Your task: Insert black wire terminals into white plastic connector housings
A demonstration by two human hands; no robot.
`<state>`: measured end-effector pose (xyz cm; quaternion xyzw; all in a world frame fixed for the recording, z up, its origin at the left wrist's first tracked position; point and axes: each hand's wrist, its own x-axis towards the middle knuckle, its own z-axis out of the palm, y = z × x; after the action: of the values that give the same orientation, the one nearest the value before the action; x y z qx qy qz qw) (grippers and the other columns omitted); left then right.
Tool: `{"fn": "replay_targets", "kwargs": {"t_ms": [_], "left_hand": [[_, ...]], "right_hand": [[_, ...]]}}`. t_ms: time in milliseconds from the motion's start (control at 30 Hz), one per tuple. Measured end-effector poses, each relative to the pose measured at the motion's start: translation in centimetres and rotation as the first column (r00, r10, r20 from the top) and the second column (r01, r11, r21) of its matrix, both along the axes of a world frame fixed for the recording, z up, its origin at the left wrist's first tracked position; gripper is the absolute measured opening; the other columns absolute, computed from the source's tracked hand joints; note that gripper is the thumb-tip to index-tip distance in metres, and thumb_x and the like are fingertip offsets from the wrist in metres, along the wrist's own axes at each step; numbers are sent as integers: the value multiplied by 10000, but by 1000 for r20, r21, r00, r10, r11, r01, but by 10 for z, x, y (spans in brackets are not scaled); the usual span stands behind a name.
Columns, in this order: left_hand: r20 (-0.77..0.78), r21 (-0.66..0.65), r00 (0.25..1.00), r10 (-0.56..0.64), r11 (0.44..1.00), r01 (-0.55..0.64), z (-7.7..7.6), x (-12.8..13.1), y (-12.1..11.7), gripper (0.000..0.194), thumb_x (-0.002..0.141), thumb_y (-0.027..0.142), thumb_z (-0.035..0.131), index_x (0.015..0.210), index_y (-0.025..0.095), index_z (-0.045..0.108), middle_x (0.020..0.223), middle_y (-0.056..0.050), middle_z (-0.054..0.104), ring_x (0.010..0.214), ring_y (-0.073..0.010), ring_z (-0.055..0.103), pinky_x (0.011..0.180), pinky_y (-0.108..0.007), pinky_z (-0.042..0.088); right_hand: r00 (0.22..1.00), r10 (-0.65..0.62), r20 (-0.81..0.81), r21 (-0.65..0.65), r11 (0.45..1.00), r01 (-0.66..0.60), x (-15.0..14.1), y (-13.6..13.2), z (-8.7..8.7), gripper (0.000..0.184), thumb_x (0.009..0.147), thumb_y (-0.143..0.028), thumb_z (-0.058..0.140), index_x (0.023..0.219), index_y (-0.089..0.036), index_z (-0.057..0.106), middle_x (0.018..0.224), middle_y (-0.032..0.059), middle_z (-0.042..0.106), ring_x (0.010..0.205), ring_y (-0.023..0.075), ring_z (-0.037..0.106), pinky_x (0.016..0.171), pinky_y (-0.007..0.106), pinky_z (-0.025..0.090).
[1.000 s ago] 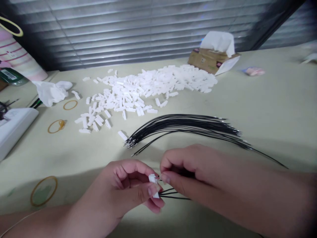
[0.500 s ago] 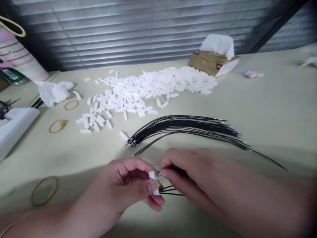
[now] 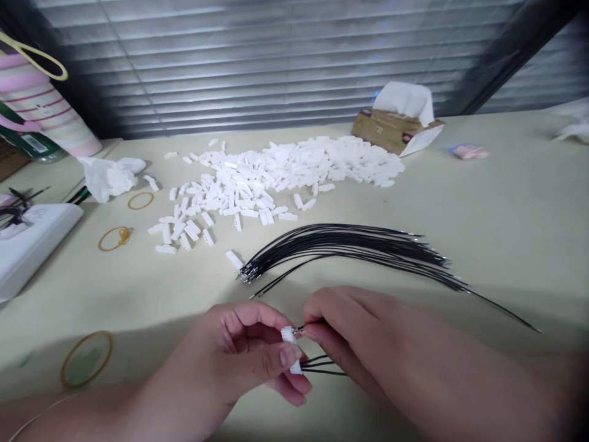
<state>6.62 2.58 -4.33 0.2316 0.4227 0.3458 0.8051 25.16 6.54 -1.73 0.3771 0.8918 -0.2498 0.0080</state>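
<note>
Spreading under everything: a pale green table, with a slatted window blind behind it and a tissue box near its far edge.

Pile: a loose heap of white plastic connector housings mid-table, with strays around its edges and rubber bands to its left.

Bundle: thin black wires, fanned out and metal-tipped, lying just beyond the hands.

Left hand: curled, with thumb and fingers pinching one white connector housing on its long sides, above the near part of the table.

Right hand: thumb and forefinger pressed together, pinching a single black wire close to its metal terminal.

Contact: the terminal sits right at the housing's end. Fingers crowd the spot, so it may or may not have entered.

Trailing: a few black wires run out to the right from beside the housing, probably seated in it, though that is hard to tell.

Handling: the housing seems light, stiff and slick, best held by its long sides. The wire is limp, so it is best gripped just behind the terminal.
</note>
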Motion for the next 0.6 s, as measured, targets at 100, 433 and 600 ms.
{"fn": "replay_targets", "kwargs": {"t_ms": [100, 433, 600], "left_hand": [[-4, 1, 1000, 0, 1000, 0, -1, 0, -1, 112, 728, 220, 792, 766, 156, 709, 702, 3, 694, 614, -110, 683, 636, -216, 555], [-54, 18, 998, -29, 999, 30, -1, -1, -4, 113, 741, 259, 784, 772, 174, 717, 675, 26, 699, 621, -92, 682, 643, -192, 546], [-93, 35, 995, -34, 999, 38, 4, 0, -3, 133, 747, 267, 781, 751, 153, 712, 664, 4, 710, 603, -84, 662, 647, -181, 524]], "right_hand": [[1000, 3, -7, -18, 1000, -3, -1, 3, 2, 176, 830, -82, 447, 715, -188, 529, 647, 14, 594, 498, 137, 511, 442, 240, 233], [993, 43, -108, -23, 999, -46, 0, -2, -1, 247, 862, -68, 389, 706, -187, 540, 606, -13, 565, 476, 96, 477, 441, 213, 270], [991, -88, -100, -218, 974, 65, -5, -1, -1, 254, 936, -215, 332, 759, -199, 514, 643, -16, 587, 510, 103, 493, 477, 229, 313]]}}
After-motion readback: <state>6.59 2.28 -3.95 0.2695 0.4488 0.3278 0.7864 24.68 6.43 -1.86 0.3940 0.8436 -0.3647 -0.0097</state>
